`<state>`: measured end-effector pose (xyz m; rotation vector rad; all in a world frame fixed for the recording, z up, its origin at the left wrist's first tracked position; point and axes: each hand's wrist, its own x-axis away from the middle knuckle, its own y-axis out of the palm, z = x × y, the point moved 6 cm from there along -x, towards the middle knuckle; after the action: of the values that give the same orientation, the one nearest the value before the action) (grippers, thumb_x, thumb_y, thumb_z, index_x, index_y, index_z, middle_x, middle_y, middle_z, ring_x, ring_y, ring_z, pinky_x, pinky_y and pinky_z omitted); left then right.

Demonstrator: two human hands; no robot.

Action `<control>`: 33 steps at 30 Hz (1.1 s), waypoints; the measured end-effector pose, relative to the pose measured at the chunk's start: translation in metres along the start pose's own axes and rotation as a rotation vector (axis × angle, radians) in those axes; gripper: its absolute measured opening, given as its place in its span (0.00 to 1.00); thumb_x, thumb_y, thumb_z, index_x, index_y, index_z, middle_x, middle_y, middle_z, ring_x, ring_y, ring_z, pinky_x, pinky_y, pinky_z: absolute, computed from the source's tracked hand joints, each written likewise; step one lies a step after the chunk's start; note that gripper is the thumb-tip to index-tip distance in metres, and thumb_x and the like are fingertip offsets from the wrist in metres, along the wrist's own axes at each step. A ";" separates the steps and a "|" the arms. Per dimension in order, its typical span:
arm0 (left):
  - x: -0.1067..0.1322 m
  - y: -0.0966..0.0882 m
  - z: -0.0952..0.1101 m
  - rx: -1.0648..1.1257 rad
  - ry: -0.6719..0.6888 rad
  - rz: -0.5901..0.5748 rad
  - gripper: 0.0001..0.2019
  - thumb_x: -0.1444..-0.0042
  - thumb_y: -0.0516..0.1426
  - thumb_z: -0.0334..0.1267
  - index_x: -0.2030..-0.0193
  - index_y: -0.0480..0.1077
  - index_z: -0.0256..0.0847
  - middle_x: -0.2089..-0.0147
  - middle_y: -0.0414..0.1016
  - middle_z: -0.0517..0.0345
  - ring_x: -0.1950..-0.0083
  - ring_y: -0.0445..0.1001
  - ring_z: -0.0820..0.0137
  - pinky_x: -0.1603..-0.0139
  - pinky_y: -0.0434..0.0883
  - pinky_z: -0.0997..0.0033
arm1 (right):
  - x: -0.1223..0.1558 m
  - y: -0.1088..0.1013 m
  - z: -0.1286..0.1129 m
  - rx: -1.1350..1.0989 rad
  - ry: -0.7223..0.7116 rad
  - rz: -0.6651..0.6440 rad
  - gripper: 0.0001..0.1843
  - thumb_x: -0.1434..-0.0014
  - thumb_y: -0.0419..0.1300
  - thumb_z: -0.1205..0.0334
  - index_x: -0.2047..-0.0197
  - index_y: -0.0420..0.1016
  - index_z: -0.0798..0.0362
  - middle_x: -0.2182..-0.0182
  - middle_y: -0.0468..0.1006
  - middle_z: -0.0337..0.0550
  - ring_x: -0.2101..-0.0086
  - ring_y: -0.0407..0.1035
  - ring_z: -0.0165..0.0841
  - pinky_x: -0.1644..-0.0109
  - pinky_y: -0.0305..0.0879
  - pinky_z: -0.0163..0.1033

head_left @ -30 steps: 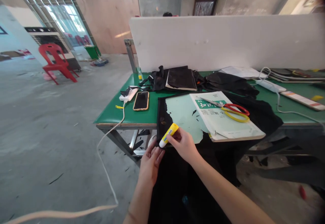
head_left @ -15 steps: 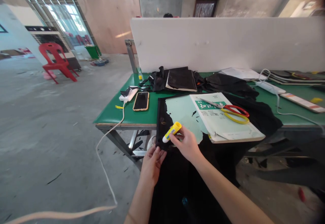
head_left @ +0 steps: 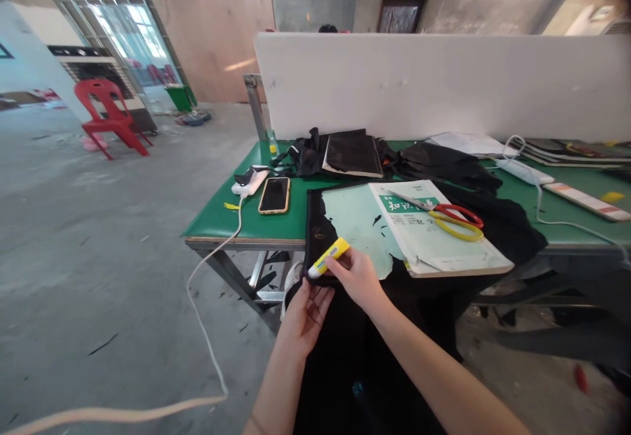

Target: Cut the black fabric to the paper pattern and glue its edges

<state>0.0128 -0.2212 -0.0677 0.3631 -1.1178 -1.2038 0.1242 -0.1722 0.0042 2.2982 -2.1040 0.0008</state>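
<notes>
A yellow and white glue stick (head_left: 329, 258) is in my right hand (head_left: 359, 278), its white end pointing down and left. That end lies against the near left corner of a black cloth (head_left: 319, 225). My left hand (head_left: 306, 313) pinches this corner from below at the table's edge, thumb on top. The cloth is folded over the left side of a pale green cover (head_left: 352, 218) with ragged black bits on it. An open-faced book (head_left: 453, 251) with a green title band lies on the right part, and scissors (head_left: 456, 219) with red and yellow handles rest on it.
On the green table (head_left: 221, 215) lie a phone (head_left: 275, 196), a white power strip (head_left: 250, 182) and a black-covered book (head_left: 353, 154) among black scraps. A white partition (head_left: 424, 87) stands behind. A white cable (head_left: 200, 330) hangs to the floor, left of me. A red chair (head_left: 109, 119) stands farther off.
My right hand has moved the glue stick slightly left and down toward the cloth's corner, tilting it flatter. My left hand has shifted slightly right, its fingers further under the corner.
</notes>
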 end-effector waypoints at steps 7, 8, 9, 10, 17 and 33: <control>0.008 0.028 -0.005 0.262 -0.027 -0.097 0.12 0.37 0.49 0.38 0.55 0.71 0.38 0.56 0.77 0.50 0.52 0.76 0.67 0.50 0.74 0.66 | 0.004 -0.001 -0.006 0.081 -0.030 0.019 0.13 0.47 0.61 0.54 0.64 0.71 0.56 0.67 0.79 0.46 0.65 0.75 0.39 0.60 0.73 0.41; 0.009 0.029 -0.005 0.273 -0.032 -0.073 0.12 0.37 0.49 0.37 0.55 0.71 0.37 0.57 0.77 0.50 0.53 0.76 0.67 0.51 0.75 0.66 | 0.006 -0.001 -0.009 0.092 -0.034 0.015 0.13 0.47 0.61 0.55 0.64 0.70 0.56 0.67 0.79 0.46 0.64 0.75 0.39 0.60 0.73 0.40; 0.010 0.031 -0.005 0.283 -0.040 -0.056 0.12 0.36 0.48 0.37 0.54 0.71 0.37 0.58 0.78 0.50 0.54 0.76 0.66 0.52 0.75 0.67 | 0.007 -0.001 -0.011 0.102 -0.039 0.009 0.13 0.48 0.61 0.55 0.64 0.70 0.56 0.67 0.79 0.46 0.64 0.75 0.39 0.61 0.73 0.40; 0.010 0.032 -0.005 0.292 -0.043 -0.050 0.12 0.36 0.48 0.36 0.54 0.71 0.36 0.59 0.78 0.49 0.54 0.76 0.66 0.52 0.75 0.66 | 0.009 -0.001 -0.014 0.116 -0.043 0.003 0.12 0.48 0.61 0.56 0.64 0.70 0.56 0.67 0.79 0.46 0.64 0.75 0.39 0.61 0.73 0.40; 0.006 0.031 -0.006 0.290 -0.027 -0.034 0.12 0.36 0.48 0.35 0.55 0.71 0.35 0.63 0.78 0.51 0.59 0.78 0.70 0.59 0.76 0.72 | 0.018 0.000 -0.021 0.255 -0.108 -0.055 0.07 0.48 0.59 0.60 0.66 0.69 0.54 0.69 0.79 0.43 0.68 0.75 0.36 0.65 0.71 0.37; 0.003 0.015 -0.016 0.292 -0.011 -0.058 0.12 0.37 0.49 0.37 0.55 0.72 0.39 0.55 0.77 0.50 0.50 0.74 0.65 0.49 0.74 0.64 | 0.009 -0.019 -0.048 0.217 -0.242 0.172 0.11 0.48 0.60 0.60 0.62 0.71 0.56 0.67 0.78 0.46 0.66 0.74 0.37 0.60 0.70 0.39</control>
<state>0.0344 -0.2227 -0.0624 0.6152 -1.3038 -1.0945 0.1449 -0.1786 0.0524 2.3261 -2.5328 -0.0505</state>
